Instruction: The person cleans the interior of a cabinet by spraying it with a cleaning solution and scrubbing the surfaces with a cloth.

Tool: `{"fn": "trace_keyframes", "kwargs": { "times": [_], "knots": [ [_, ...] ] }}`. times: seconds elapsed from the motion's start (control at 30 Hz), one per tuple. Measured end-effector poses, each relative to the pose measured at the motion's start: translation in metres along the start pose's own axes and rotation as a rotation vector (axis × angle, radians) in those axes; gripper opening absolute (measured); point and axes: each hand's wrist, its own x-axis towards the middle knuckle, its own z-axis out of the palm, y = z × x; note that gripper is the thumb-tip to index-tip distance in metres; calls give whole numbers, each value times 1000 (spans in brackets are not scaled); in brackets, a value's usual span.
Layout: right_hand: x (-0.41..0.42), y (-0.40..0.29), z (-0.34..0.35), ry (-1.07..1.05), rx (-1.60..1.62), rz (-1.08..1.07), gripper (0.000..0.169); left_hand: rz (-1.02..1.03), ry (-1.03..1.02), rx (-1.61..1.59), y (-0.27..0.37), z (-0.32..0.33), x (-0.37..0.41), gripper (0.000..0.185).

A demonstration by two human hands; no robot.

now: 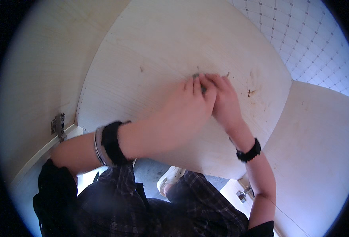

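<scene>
Over a pale wood-grain panel (150, 50) my two hands meet, their fingers bent and overlapping. My left hand (192, 100) is blurred and comes in from the lower left. Bits of a small dark green thing (203, 88) show between its fingers; most of it is hidden, and I cannot tell what it is. Pressed against the left hand is my right hand (228, 96), its fingers curled near the same spot. Whether the right hand also grips the green thing is not visible. Brown stains (249, 93) mark the panel just right of the hands.
Pale side panels rise at the left (50, 59) and right (313, 124). Metal cabinet hinges are fixed at the left (57, 126) and lower right (243, 194). Patterned wall covering (301, 35) shows at the upper right. My white clog (170, 179) stands on the grey floor below the panel's near edge.
</scene>
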Motion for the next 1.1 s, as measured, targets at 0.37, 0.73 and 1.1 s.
{"fn": "trace_keyframes", "kwargs": {
  "times": [0.37, 0.73, 1.1],
  "knots": [
    [8, 0, 2, -8, -51, -72, 37, -21, -201, 331, 15, -7, -2, 34],
    [12, 0, 6, 36, -38, -83, 29, -56, -61, 414, 14, 12, -1, 38],
    [15, -4, 8, 21, -68, -48, 24, -49, -112, 174, 6, -1, 10, 34]
  ]
}}
